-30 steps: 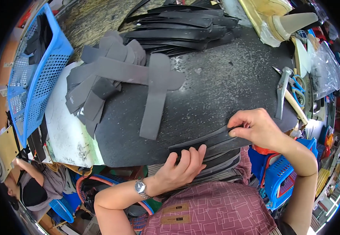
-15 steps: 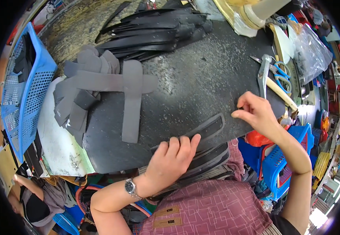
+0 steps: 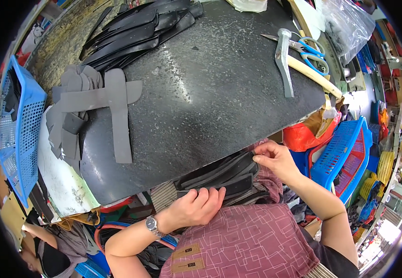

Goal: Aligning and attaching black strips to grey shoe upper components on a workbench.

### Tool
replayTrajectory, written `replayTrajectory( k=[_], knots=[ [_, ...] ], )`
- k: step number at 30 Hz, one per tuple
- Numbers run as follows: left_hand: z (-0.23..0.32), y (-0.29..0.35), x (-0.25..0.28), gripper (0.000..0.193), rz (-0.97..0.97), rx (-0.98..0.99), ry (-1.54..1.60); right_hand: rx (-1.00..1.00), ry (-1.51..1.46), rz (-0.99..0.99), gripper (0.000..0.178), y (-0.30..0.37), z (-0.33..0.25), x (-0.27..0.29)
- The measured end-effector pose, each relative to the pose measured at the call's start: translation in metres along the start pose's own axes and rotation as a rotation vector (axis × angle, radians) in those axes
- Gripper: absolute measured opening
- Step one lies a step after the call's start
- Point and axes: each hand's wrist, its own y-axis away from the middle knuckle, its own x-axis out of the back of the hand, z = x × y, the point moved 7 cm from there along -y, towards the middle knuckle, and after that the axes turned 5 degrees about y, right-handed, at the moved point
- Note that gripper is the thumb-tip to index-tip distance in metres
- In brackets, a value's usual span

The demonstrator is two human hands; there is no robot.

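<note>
Reaching into the lap, just below the near edge of the table [image 3: 210, 120], both hands are meeting the black strips [image 3: 238, 184]! The left hand [image 3: 195, 207] is curling over their left end, its thumb hidden, so I cannot tell whether that grip is pinching anything. Over at their right end, the right hand [image 3: 277, 161] is holding thumb and forefinger close together; whether a strip is sitting between them, I cannot tell. Several strips are lying here, so plenty looks left; grey pieces [image 3: 120, 116] are overlapping by the left edge, a black heap [image 3: 131, 34] is sprawling toward the far left corner, and which are finished isn't showing. The dark top is shining, peppered with pale flecks, a hammer [image 3: 283, 65] and scissors [image 3: 296, 45] lying near the right edge. Beyond, blue baskets [image 3: 33, 109] are flanking both sides, and another person [image 3: 62, 248] is sitting past the near left corner.
</note>
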Motion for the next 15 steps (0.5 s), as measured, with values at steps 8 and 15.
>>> replayTrajectory(
  k=[8,15],
  knots=[
    [-0.02,0.007,0.093,0.025,0.249,0.139,-0.193,0.068,-0.418,-0.163,0.013,0.031,-0.043,0.011],
    [0.001,-0.017,0.053,0.026,0.082,-0.04,-0.25,0.289,-0.432,-0.024,0.015,-0.03,-0.101,0.033]
  ],
)
